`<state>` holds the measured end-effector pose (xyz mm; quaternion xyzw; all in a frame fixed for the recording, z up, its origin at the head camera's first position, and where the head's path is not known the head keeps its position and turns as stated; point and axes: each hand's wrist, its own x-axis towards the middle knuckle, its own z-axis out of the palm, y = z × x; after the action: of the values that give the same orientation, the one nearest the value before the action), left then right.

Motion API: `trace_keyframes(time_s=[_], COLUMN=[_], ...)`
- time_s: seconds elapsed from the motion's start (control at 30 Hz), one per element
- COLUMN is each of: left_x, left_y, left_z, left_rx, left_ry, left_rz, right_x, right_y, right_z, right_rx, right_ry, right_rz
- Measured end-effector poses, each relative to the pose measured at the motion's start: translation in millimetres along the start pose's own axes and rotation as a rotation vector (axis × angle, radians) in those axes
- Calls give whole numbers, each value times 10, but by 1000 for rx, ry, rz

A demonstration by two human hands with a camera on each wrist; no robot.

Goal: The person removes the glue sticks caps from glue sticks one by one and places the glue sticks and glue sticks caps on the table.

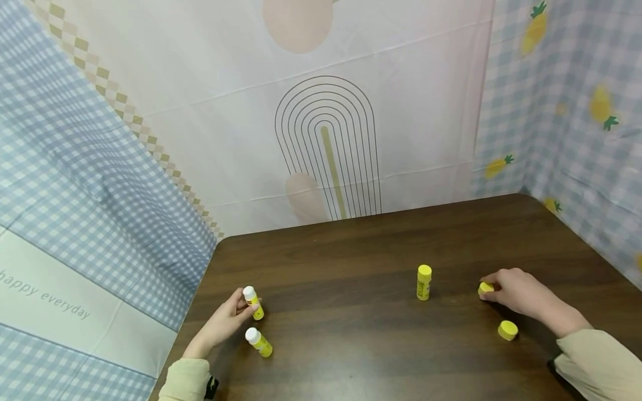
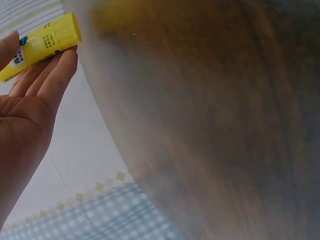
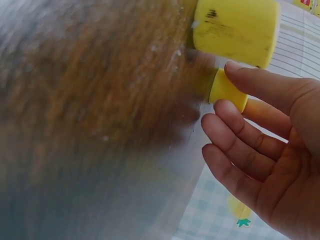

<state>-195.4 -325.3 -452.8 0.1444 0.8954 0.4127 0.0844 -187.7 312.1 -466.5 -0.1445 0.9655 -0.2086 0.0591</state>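
Note:
At the table's left, my left hand pinches a yellow glue stick with a white top between thumb and fingers. The left wrist view shows the printed yellow barrel of this glue stick against the fingers. Just nearer stands a second white-topped glue stick, untouched. On the right side, my right hand pinches a small yellow cap at the tabletop between thumb and forefinger; its other fingers are loosely bent. Another yellow cap lies closer to me, beside the right hand.
A third glue stick, with a yellow top, stands upright right of the middle of the dark wooden table. A patterned white cloth hangs behind the table, with blue checked cloth on the left side and more on the right.

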Motion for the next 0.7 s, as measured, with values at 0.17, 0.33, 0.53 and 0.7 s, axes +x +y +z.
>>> trace_keyframes(time_s=[0.17,0.33,0.53,0.7], left_x=[-9,-13,-12,-18], left_y=[-43,-65,-77,-78], left_z=[22,24,26,26], left_rx=[8,-7,-12,7], left_ry=[-26,-33,-59,-57], left_rz=[-19,-17,-13,-29], right_x=[6,10,2,1], right_y=[2,8,4,10], right_z=[5,12,12,24], right_rx=[-10,-9,-2,2], right_ry=[7,9,3,7], right_rz=[2,3,6,7])
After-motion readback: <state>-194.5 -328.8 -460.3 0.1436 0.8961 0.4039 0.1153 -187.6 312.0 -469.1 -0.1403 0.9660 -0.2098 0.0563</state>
